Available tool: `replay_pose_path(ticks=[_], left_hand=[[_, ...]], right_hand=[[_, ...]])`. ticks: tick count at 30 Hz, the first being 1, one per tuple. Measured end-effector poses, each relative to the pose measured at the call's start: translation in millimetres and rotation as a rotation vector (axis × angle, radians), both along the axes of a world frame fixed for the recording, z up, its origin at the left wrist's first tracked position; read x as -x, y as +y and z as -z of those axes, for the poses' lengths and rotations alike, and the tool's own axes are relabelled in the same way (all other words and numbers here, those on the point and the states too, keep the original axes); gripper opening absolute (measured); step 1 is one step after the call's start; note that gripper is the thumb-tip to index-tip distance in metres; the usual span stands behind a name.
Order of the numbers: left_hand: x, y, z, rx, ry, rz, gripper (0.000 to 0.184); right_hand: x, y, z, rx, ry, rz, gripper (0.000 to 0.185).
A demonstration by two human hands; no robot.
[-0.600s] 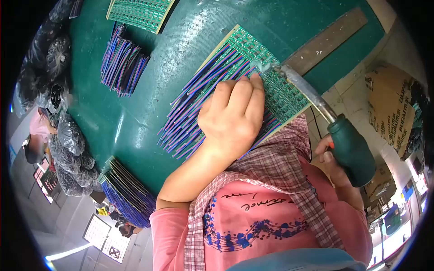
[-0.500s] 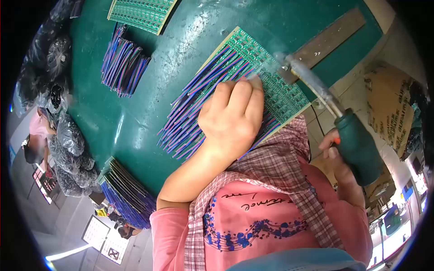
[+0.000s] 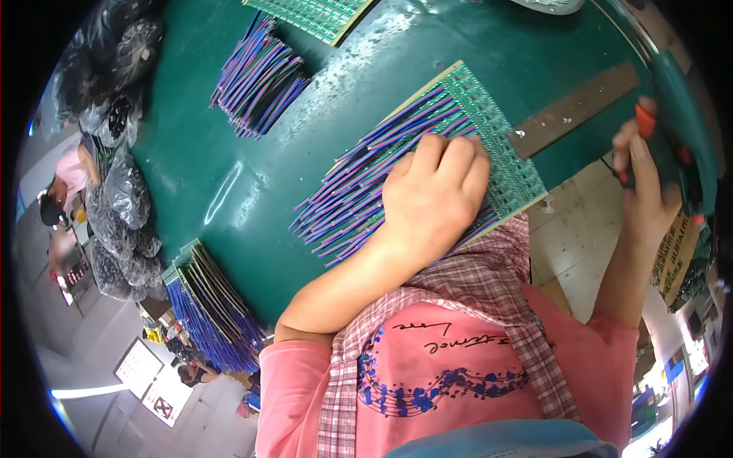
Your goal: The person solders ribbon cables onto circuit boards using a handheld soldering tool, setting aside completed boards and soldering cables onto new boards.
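Observation:
My left hand (image 3: 437,191) rests with curled fingers on the blue, red and black wires (image 3: 351,187) lying across a green circuit board panel (image 3: 500,156); its fingertips are hidden beneath it, pressed onto the wires. Near the right edge, my right hand (image 3: 645,164) is closed round a green-handled soldering tool (image 3: 687,114), blurred and raised away from the panel. The tool's metal shaft points up toward the top right corner. A flat brown bar (image 3: 576,111) lies just right of the panel.
A wire bundle (image 3: 259,80) and another circuit panel (image 3: 324,17) lie at the upper left of the green table (image 3: 198,175). Wired boards (image 3: 214,309) sit at its lower left edge. Plastic bags (image 3: 126,191) line the left side, near other people. A dish (image 3: 551,4) shows at the top.
My right hand has lifted the soldering tool away from the panel, up and to the right. The view has shifted, bringing the dish into sight. My left hand stays on the wires.

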State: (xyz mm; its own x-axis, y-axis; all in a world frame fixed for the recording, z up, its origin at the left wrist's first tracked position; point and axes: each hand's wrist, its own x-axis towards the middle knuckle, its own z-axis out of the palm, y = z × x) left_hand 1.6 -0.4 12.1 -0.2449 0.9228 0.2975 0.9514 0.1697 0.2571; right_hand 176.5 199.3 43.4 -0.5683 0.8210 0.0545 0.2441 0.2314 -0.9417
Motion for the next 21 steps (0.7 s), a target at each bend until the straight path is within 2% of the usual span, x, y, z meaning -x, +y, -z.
replay_pose_path(ticks=[3,5,7,10,13,16,17,19,21], left_hand=[[24.7,-8.9,-17.0,-0.098,-0.009,-0.132,0.024],[66.8,-21.6,-26.4,-0.073,0.108,-0.331,0.021],[102.2,-33.4,-9.3,-0.018,0.23,-0.539,0.017],[119.5,-41.5,5.2,0.03,0.222,-0.563,0.013],[112.4,-46.2,6.9,0.1,0.131,-0.535,0.011],[119.4,-44.6,-7.7,-0.172,0.151,-0.423,0.011],[122.2,-41.1,-21.7,-0.08,0.253,-0.519,0.023],[153.7,-35.3,-13.0,-0.168,0.332,-0.437,0.049],[168.5,-44.8,7.8,0.127,0.359,-0.457,0.079]], right_hand=[[-23.7,-10.6,7.8,0.04,0.036,-0.042,0.044],[-37.6,-23.4,13.8,0.071,0.056,-0.022,0.045],[-43.6,-35.0,14.7,0.153,0.071,-0.03,0.045],[-45.5,-49.5,21.5,0.227,0.104,-0.034,0.045],[-48.0,-61.8,18.4,0.228,0.01,-0.037,0.047],[-53.5,-66.4,18.0,0.156,-0.024,-0.074,0.049],[-54.3,-67.6,16.5,0.136,-0.029,-0.096,0.049],[-54.3,-70.7,20.6,0.186,-0.019,-0.07,0.049],[-52.6,-69.0,20.6,0.211,0.011,-0.096,0.047]])
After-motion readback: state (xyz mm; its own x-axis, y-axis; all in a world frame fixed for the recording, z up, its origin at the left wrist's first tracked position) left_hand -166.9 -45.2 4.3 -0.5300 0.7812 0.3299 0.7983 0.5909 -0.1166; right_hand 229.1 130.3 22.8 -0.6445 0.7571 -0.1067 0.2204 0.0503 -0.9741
